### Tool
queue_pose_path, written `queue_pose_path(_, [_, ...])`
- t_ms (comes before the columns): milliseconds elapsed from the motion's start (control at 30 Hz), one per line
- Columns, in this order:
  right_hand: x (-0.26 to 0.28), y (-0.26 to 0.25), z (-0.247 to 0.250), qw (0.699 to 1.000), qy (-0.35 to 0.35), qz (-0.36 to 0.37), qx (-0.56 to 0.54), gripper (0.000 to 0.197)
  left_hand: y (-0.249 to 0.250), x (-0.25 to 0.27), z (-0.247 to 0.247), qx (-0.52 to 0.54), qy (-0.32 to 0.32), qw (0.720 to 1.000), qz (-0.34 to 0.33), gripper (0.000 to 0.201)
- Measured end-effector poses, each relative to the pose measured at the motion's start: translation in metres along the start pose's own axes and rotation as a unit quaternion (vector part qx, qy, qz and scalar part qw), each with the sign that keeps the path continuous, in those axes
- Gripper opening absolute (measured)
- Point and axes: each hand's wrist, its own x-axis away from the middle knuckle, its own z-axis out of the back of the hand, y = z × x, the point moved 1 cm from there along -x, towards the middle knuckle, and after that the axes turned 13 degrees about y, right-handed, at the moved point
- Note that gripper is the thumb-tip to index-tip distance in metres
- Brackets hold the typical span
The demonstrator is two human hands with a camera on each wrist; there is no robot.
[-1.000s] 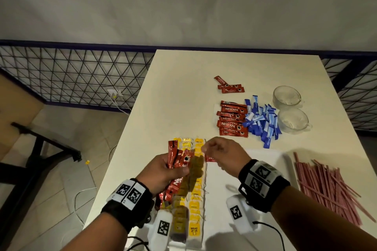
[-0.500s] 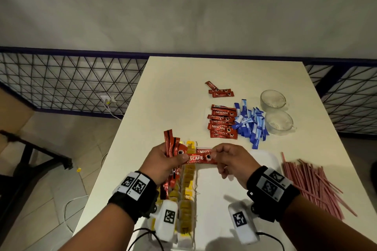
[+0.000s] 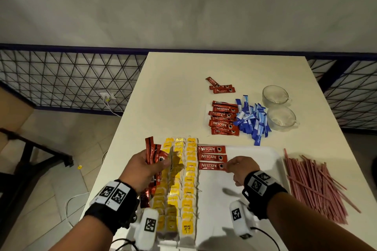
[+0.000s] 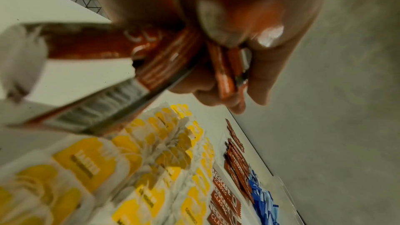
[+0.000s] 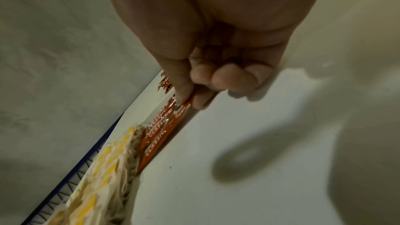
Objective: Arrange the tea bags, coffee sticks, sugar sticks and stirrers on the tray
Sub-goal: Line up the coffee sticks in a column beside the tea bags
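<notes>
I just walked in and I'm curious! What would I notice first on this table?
Probably the yellow tea bags, in long rows down the left of the white tray. Next, three red coffee sticks beside them, the right hand pinching the nearest. The left hand grips a bunch of coffee sticks.

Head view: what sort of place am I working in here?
Probably a drinks or refreshment set-up corner indoors, not a kitchen. A plain white table stands against a bare wall beside a metal lattice railing; on it lie coffee sticks, two glass cups and a white tray.
</notes>
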Motion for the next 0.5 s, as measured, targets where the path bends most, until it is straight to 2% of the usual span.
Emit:
queue_pose_path(267, [-0.008,-0.010,-0.008,0.987,0.052,0.029,0.149,0.030,-0.003,0.001,0.005,0.000,-0.012,1.000,0.010,0.016])
queue_pose_path(367, [-0.005,-0.016,-0.007,0.973,0.057,0.046,0.219,0.042,-0.002,0.000,0.006,-0.011,-0.005,1.000,0.005,0.015])
queue_pose_path(500, [-0.007,-0.020,-0.008,0.960,0.047,0.059,0.271,0.043,-0.001,0.000,0.005,-0.011,-0.010,1.000,0.008,0.015])
